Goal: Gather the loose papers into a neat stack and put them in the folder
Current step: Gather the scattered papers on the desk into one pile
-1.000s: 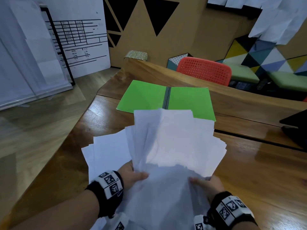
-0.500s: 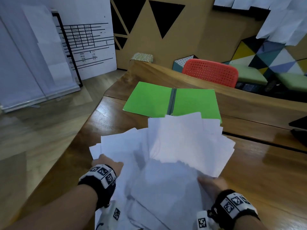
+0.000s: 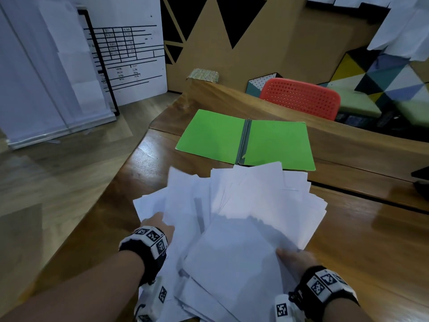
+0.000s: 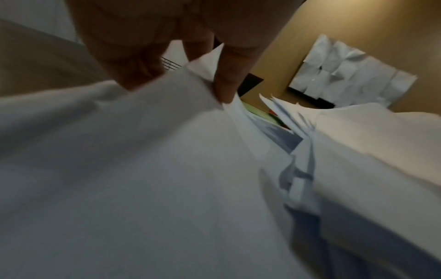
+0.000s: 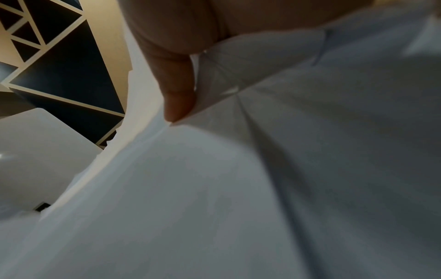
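the green folder lies spread open on the wooden table, both inner faces bare, with no sheet inside it. it sits beyond the fingertips of both hands, and its near edge is just overlapped by the far corners of the loose papers.

the papers form an untidy fan between the two hands. the left hand is at the fan's left side; in the left wrist view its thumb and fingers close on the edge of a few sheets, pinching them. the right hand is at the near right corner of the raised top sheets; the right wrist view shows one finger pressed against a bent sheet with paper tucked behind it, so it grips the bundle there.

more sheets lie flat under the wrists, nearer the person than the fingers.
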Demonstrator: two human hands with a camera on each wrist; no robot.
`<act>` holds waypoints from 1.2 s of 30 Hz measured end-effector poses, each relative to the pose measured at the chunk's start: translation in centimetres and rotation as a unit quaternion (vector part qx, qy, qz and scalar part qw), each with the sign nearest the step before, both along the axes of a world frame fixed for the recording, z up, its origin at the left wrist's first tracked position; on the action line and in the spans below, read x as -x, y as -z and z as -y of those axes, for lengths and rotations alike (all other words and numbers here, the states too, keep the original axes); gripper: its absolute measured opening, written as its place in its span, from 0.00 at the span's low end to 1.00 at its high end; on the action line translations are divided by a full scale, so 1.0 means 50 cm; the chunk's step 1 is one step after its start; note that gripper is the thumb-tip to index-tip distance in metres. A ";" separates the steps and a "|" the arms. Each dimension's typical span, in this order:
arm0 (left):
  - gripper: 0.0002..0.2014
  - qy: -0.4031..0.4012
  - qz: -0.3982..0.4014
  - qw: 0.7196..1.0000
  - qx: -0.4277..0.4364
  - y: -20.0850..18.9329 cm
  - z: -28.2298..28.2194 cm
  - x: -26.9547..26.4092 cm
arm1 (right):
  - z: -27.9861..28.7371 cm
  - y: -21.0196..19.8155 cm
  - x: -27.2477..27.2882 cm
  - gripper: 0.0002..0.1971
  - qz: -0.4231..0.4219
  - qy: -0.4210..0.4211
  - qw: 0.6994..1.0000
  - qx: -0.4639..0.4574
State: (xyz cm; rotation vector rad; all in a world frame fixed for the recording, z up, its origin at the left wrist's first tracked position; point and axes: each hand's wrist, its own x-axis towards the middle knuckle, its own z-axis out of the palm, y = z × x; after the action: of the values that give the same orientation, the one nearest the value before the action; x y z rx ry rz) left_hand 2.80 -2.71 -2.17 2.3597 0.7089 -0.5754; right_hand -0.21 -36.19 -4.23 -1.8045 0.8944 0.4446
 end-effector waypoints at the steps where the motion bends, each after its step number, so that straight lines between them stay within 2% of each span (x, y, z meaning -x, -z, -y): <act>1: 0.11 0.006 0.028 0.999 0.041 -0.002 0.008 0.000 | 0.001 0.002 -0.001 0.30 -0.002 0.008 1.000 -0.001; 3: 0.11 0.008 0.056 0.990 0.130 -0.002 0.026 0.000 | 0.005 0.004 0.001 0.30 -0.005 0.015 1.000 -0.014; 7: 0.29 -0.008 0.066 0.968 0.241 -0.005 0.050 0.003 | -0.001 0.019 0.003 0.39 0.010 0.024 0.998 -0.054; 9: 0.38 0.033 0.063 0.959 0.275 0.002 0.062 0.007 | -0.009 0.039 0.005 0.44 0.034 0.024 0.996 -0.076; 10: 0.34 0.063 0.055 0.955 0.286 0.002 0.072 0.010 | -0.013 0.052 0.002 0.50 0.045 0.017 0.995 -0.091; 11: 0.26 0.082 0.049 0.951 0.295 -0.001 0.083 0.013 | -0.027 0.049 0.002 0.54 0.055 0.002 0.993 -0.107; 12: 0.20 0.085 0.047 0.946 0.310 0.001 0.090 0.014 | -0.036 0.039 0.001 0.54 0.073 -0.001 0.989 -0.129; 13: 0.19 0.073 0.052 0.938 0.336 -0.001 0.091 0.016 | -0.045 0.023 0.001 0.47 0.079 -0.012 0.988 -0.131; 14: 0.22 0.053 0.059 0.924 0.375 -0.007 0.087 0.020 | -0.052 0.001 0.002 0.39 0.083 -0.020 0.989 -0.120; 15: 0.29 0.032 0.062 0.906 0.418 -0.010 0.079 0.023 | -0.049 -0.012 -0.001 0.35 0.091 -0.022 0.991 -0.094; 17: 0.41 0.008 0.034 0.871 0.490 -0.015 0.056 0.030 | -0.028 -0.019 -0.007 0.38 0.135 -0.022 0.989 -0.062; 19: 0.40 0.008 0.006 0.854 0.520 -0.020 0.033 0.035 | -0.014 -0.021 -0.010 0.45 0.160 -0.018 0.986 -0.037; 21: 0.38 0.014 -0.004 0.846 0.533 -0.017 0.020 0.035 | -0.015 -0.021 -0.011 0.50 0.168 -0.014 0.982 -0.088; 24: 0.39 0.014 -0.004 0.837 0.547 -0.014 0.025 0.034 | -0.043 -0.019 -0.013 0.53 0.160 -0.036 0.973 -0.163; 28: 0.41 0.018 0.038 0.861 0.507 -0.012 0.043 0.026 | -0.072 -0.020 -0.022 0.31 0.143 -0.047 0.974 -0.170; 31: 0.40 0.013 0.059 0.863 0.502 -0.007 0.033 0.030 | -0.071 -0.013 -0.022 0.35 0.097 -0.043 0.976 -0.191; 33: 0.43 0.008 0.057 0.867 0.495 0.000 0.026 0.035 | -0.063 -0.005 -0.019 0.36 0.070 -0.052 0.970 -0.226; 34: 0.46 0.020 0.067 0.881 0.468 -0.006 0.028 0.036 | -0.059 -0.008 -0.019 0.34 0.060 -0.057 0.970 -0.229; 35: 0.48 0.038 0.078 0.908 0.411 -0.015 0.030 0.041 | -0.054 -0.009 -0.017 0.29 0.061 -0.059 0.969 -0.230; 36: 0.50 0.044 0.086 0.945 0.312 -0.016 0.033 0.041 | -0.049 -0.011 -0.016 0.21 0.069 -0.055 0.973 -0.212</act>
State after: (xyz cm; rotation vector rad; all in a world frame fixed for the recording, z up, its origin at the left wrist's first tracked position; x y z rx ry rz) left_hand 0.77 -4.35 -1.36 1.8192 0.2818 -0.5274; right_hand 0.60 -33.76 -3.69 -1.4733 0.5545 0.5301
